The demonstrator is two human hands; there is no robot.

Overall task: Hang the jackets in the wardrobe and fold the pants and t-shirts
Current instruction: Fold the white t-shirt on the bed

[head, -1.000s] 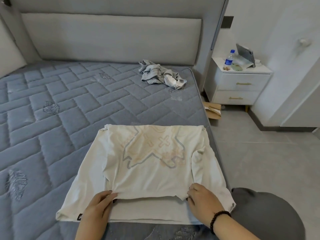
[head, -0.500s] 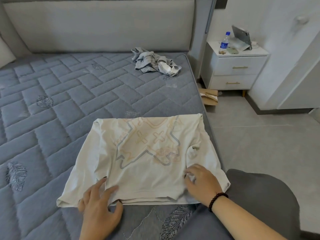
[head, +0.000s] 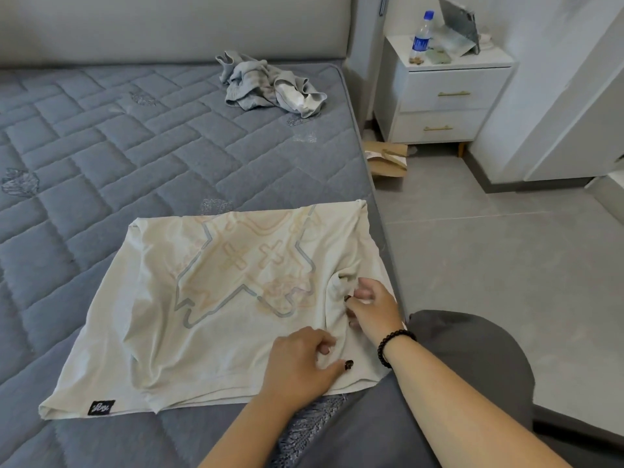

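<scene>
A small black rectangular fabric tag (head: pixel 101 407) sat at the near left corner of the cream printed cotton t-shirt (head: pixel 216 298), carrying white script lettering too small to read. The clear plastic water bottle (head: pixel 422 35) on the white two-drawer nightstand (head: pixel 449 92) wore a blue label with white lettering, also illegible. The t-shirt's print showed cross shapes and outlines, no readable words.

A quilted grey mattress (head: pixel 101 146) bears a cream t-shirt (head: pixel 209 298) near its edge; a crumpled grey garment (head: pixel 266 86) beyond.
</scene>
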